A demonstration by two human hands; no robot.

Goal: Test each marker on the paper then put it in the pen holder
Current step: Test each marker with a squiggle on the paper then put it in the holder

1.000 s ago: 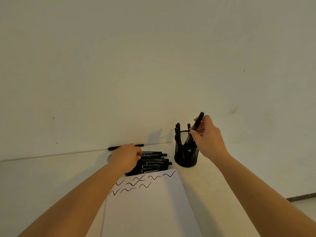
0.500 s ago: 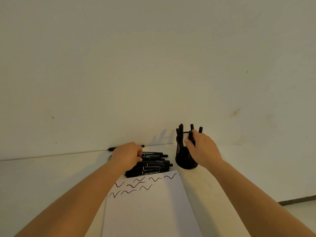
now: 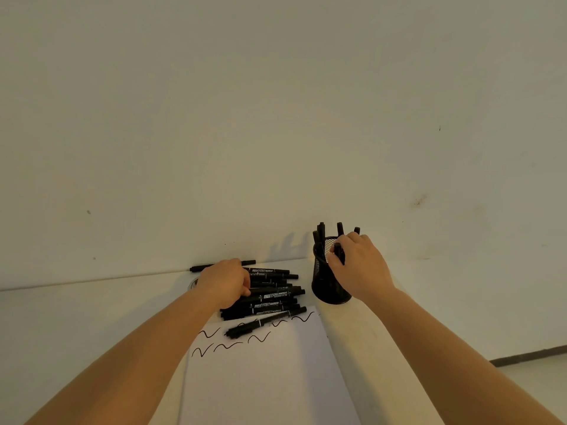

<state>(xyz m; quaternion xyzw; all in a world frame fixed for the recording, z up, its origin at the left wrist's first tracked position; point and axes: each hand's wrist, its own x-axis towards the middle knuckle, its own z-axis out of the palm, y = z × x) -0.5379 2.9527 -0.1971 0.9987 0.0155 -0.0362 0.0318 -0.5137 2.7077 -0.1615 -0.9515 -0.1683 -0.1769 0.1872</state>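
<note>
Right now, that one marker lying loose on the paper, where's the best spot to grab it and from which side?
Take the loose marker around the middle of its barrel, coming down from above. It lies flat and slanted across the squiggles on the paper, apart from the marker pile, so both long sides look free for a thumb-and-finger grip. Its ends are thinner and probably slip more easily.

Pale cream smooth table top, plain off-white painted wall behind it, small brownish stain on the wall at right, dark narrow strip at lower right edge
</note>
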